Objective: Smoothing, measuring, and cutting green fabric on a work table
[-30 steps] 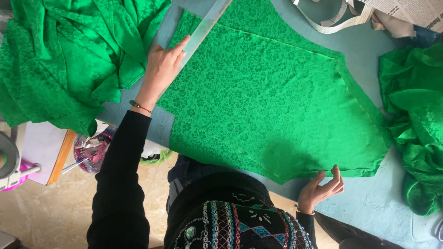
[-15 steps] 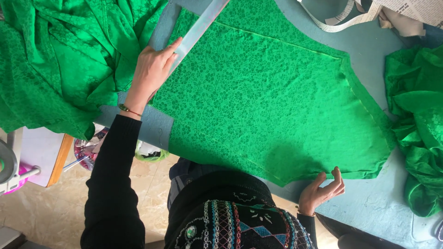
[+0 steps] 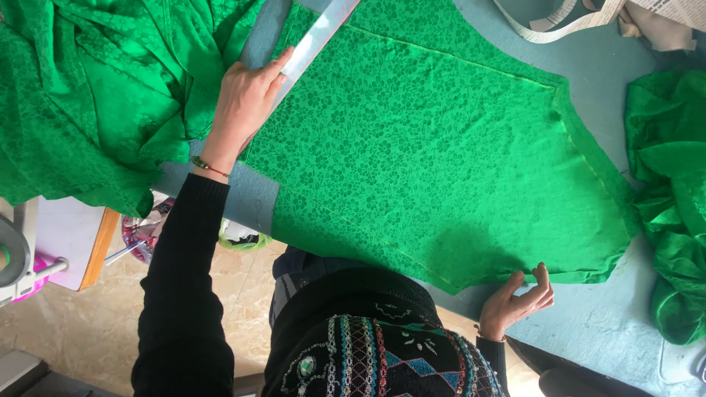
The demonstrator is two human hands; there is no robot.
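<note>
A cut piece of green floral fabric point(image 3: 441, 147) lies flat on a blue-grey table point(image 3: 618, 323). A long clear ruler point(image 3: 323, 29) lies along the fabric's left edge. My left hand point(image 3: 243, 103) presses down on the ruler's near end, fingers over it. My right hand point(image 3: 515, 301) is at the table's near edge, fingertips holding the fabric's lower right corner. My dark sleeves and patterned top fill the bottom of the view.
A heap of the same green cloth point(image 3: 95, 95) lies at the left and another bundle point(image 3: 676, 198) at the right. Paper strips point(image 3: 581, 18) sit at the top right. A small white side table point(image 3: 66, 242) stands below left, over a beige floor.
My left hand has shifted slightly along the ruler and stays pressed on it. The right hand stays at the fabric's corner.
</note>
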